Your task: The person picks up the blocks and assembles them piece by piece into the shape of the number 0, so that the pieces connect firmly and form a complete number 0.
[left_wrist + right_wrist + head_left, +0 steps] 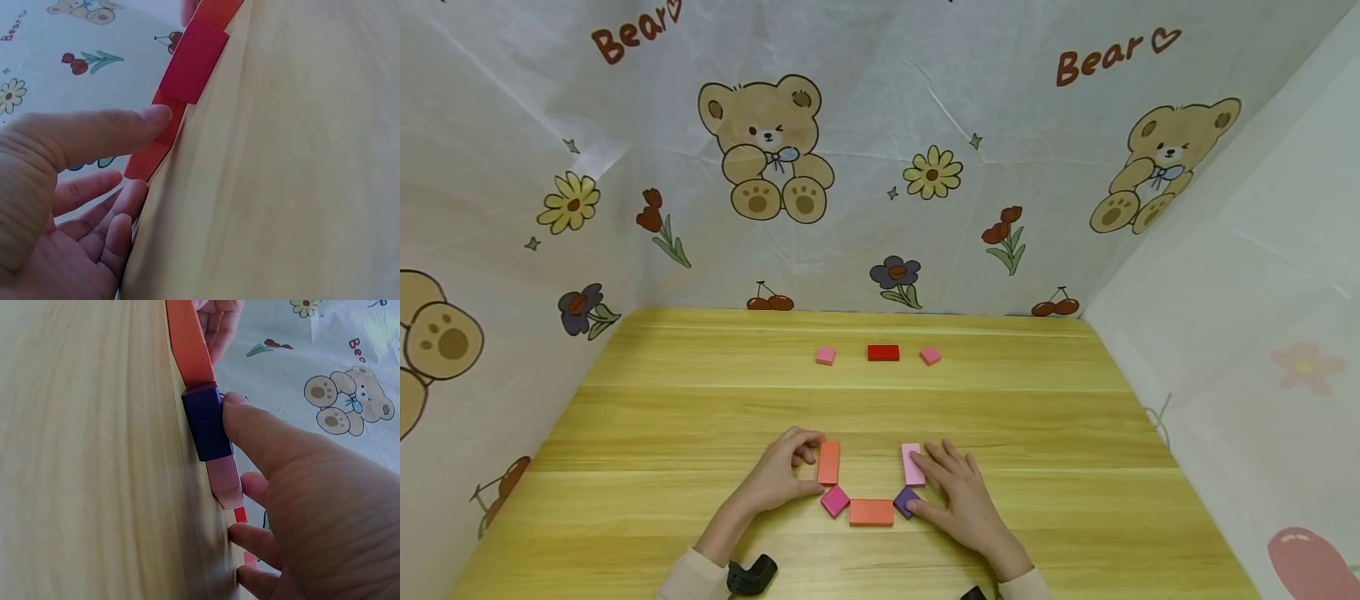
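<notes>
My left hand is at the left upright orange block, index finger at its far end and thumb by its near end. In the left wrist view the thumb overlaps that block, beside a magenta block. My right hand rests with its index finger on a light pink block and its thumb on a dark purple block; its other fingers are spread on the table. A second orange block lies crosswise between the magenta and purple blocks. Together these blocks make a U shape.
Farther back on the wooden table lie a red block and two small pink blocks, one on its left and one on its right. A bear-printed sheet hangs behind the table and along its sides.
</notes>
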Demonstrator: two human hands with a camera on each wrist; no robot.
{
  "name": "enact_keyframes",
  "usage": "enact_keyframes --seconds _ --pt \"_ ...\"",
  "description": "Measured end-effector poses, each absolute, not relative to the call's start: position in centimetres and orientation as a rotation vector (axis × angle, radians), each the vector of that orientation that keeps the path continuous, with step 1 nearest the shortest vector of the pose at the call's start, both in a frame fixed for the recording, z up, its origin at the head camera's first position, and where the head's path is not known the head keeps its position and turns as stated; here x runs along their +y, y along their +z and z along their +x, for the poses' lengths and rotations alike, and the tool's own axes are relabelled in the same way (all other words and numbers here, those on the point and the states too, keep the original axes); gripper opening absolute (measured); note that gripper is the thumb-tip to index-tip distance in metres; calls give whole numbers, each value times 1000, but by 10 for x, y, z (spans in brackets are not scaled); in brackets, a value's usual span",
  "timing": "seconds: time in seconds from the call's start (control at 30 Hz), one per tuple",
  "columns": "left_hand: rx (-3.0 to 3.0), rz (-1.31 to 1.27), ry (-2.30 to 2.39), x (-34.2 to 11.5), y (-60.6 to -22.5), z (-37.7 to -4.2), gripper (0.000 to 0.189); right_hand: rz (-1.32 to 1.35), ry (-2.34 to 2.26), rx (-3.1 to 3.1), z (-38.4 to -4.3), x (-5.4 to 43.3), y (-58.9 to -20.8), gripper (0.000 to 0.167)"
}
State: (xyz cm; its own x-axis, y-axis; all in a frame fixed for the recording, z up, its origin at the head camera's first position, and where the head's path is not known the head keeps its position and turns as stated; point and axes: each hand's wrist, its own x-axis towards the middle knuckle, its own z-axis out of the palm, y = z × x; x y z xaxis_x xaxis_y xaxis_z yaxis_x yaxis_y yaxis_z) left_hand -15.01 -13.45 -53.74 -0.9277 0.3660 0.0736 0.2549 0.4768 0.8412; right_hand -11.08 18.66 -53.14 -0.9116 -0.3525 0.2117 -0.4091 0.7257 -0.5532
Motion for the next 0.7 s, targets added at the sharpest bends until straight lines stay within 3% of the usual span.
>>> enact_keyframes --seconds 0.4,0.7 --pt "2759 543 1583 -128 -530 -132 59 622 942 -2827 -111 187 -532 64" --pt "3087 441 1233 -106 -539 -104 72 626 950 -2834 -111 187 -533 66"
